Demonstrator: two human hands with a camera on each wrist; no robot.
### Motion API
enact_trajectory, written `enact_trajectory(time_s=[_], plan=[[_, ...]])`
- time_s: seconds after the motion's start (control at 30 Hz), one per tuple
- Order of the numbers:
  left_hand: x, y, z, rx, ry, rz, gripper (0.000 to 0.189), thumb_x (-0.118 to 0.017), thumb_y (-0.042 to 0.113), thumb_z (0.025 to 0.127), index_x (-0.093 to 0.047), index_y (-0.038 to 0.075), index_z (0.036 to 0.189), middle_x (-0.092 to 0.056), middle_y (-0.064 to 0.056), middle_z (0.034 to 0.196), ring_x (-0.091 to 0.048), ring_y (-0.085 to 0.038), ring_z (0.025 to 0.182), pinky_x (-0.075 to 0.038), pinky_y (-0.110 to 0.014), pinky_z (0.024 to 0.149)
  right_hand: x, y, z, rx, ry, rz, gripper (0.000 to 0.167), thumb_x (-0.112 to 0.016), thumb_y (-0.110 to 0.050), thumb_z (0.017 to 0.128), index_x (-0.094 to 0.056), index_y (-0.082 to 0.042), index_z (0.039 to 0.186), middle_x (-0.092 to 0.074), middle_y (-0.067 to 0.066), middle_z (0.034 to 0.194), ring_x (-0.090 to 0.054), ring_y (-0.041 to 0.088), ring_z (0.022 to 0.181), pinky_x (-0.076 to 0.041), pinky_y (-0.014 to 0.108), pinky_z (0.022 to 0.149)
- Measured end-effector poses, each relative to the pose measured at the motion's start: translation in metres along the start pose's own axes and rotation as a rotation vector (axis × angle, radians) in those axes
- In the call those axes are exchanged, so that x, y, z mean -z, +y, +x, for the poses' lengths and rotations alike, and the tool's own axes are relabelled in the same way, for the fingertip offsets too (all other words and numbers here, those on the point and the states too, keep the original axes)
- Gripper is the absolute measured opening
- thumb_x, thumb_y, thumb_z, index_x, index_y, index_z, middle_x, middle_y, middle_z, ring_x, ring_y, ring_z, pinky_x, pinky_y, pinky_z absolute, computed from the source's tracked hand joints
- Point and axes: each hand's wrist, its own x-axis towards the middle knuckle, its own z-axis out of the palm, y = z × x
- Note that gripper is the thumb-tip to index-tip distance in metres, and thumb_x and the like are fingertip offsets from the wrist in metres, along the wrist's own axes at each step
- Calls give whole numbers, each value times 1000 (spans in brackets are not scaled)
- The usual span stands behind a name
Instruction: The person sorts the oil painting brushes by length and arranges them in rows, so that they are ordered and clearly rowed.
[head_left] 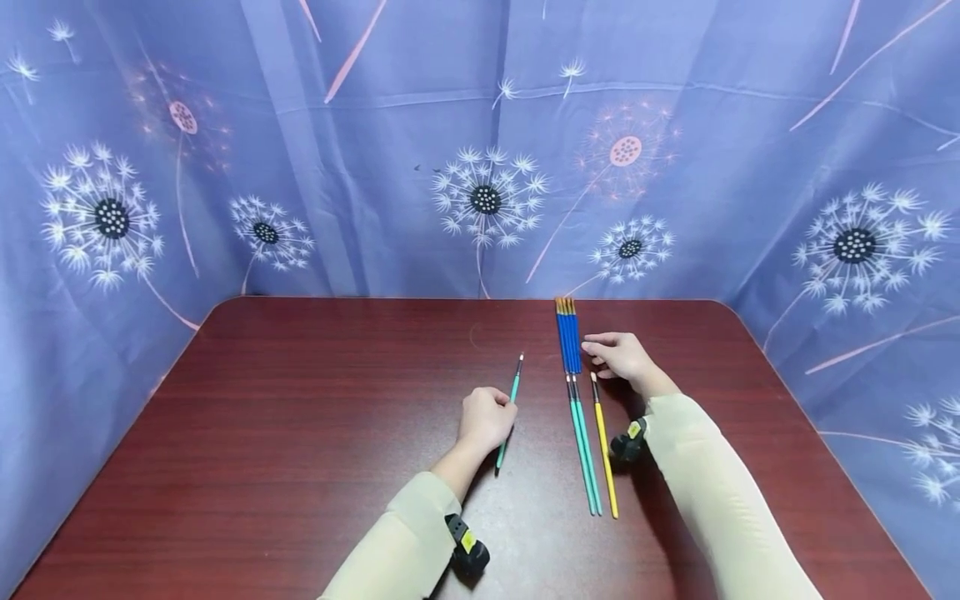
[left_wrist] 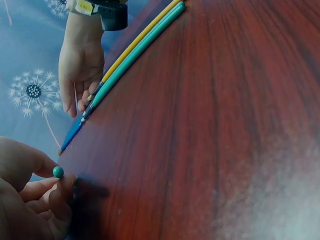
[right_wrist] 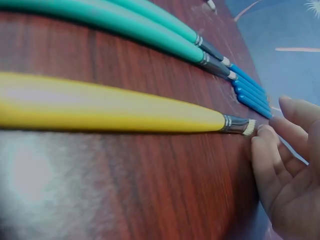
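My left hand (head_left: 487,419) pinches a green paintbrush (head_left: 514,388) by its handle, its pale bristle tip pointing away from me. The left wrist view shows the brush's rounded handle end (left_wrist: 58,172) between thumb and fingers. My right hand (head_left: 621,358) holds nothing; its fingers are loosely bent just right of a row of several blue paintbrushes (head_left: 569,340). Close by that hand, a yellow paintbrush (head_left: 604,454) lies with its bristles (right_wrist: 249,127) near the fingertips. Two green paintbrushes (head_left: 586,454) lie side by side, their bristles meeting the blue handles' near ends.
The brushes rest on a reddish-brown wood-grain table (head_left: 300,433). Its far edge meets a blue curtain (head_left: 390,167) printed with dandelions, and the blue brushes' bristles reach that edge. Curtain also hangs along both sides.
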Motion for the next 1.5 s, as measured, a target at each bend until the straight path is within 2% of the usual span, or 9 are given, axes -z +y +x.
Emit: enact_trajectory(time_s=[0.3,0.4,0.53,0.6,0.8,0.93,1.17,1.37,1.5], plan=[[-6,3,-5,-15,-37,-17,9,-65,13,77,-73,10,81,-70,0,74,-63,-12,70,-53,-26,64,-3,0,-15,-40,-36,132,49,-55,-29,96,-49,0,135,-63,0,92,-61,6,73,-60,31,66],[-13,4,-8,-8,-56,-61,9,-66,11,78,-72,7,84,-69,-2,71,-62,-8,57,-53,-23,52,-5,1,-20,-52,-39,168,51,-54,-30,96,-47,1,136,-63,8,101,-62,8,76,-60,32,66],[-19,8,-12,37,-105,-168,10,-64,7,80,-69,2,87,-67,-4,65,-56,-7,39,-49,-21,36,-6,1,-24,-66,-34,195,52,-53,-31,96,-46,0,137,-61,15,113,-62,8,79,-60,33,67],[-21,10,-15,48,-122,-184,10,-65,7,80,-68,2,88,-66,-4,64,-55,-8,36,-49,-22,35,-8,1,-25,-73,-26,216,51,-53,-30,97,-45,0,137,-60,15,113,-61,7,79,-60,33,68],[-25,15,-22,29,-143,-154,12,-66,8,79,-67,1,89,-64,-4,66,-50,-7,31,-47,-22,33,-13,-1,-24,-82,8,271,49,-53,-28,97,-46,1,136,-60,14,113,-61,7,77,-60,33,67],[-29,17,-26,9,-166,-158,13,-65,7,78,-66,1,89,-63,-3,60,-50,-6,32,-46,-22,32,-16,-3,-23,-79,15,289,49,-52,-28,97,-46,2,135,-60,11,109,-61,7,77,-60,33,66],[-35,21,-33,0,-217,-168,15,-69,6,76,-62,1,89,-60,-2,53,-54,-8,35,-46,-22,33,-19,-5,-22,-65,27,239,41,-49,-21,98,-51,3,131,-61,8,101,-58,7,75,-60,30,65],[-38,27,-38,-36,-237,-156,21,-73,6,75,-60,0,90,-58,-2,54,-54,-9,34,-45,-21,33,-22,-5,-21,-27,50,86,37,-53,-19,96,-56,0,128,-61,14,107,-54,13,81,-60,29,65],[-40,29,-40,-59,-248,-147,24,-74,7,74,-59,-1,91,-57,-2,51,-52,-7,33,-45,-19,36,-22,-5,-20,-16,62,52,36,-55,-18,95,-58,-1,127,-60,18,111,-52,16,81,-60,29,64]])
